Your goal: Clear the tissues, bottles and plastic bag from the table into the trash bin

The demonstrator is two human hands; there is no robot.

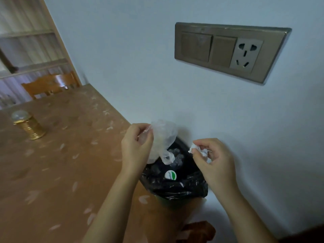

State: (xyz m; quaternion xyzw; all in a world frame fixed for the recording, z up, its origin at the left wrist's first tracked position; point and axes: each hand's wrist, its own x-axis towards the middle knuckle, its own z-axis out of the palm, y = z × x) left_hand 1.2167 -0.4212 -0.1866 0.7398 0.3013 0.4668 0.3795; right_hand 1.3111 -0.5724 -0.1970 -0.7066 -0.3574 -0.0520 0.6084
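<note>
My left hand (135, 146) pinches a clear, crumpled plastic bag (163, 137), which hangs over the trash bin (175, 188). The bin has a black liner and stands on the floor between the table's corner and the wall. Inside it lie clear bottles (176, 159), one with a white and green cap (170, 174). My right hand (213, 163) is closed around a crumpled white tissue (199, 149), held above the bin's right side.
The table (52, 163) with a brown patterned cloth fills the left. A gold container with a clear domed lid (29, 126) stands on it at the far left. A wooden chair (50, 84) is behind the table. A socket panel (228, 50) is on the wall.
</note>
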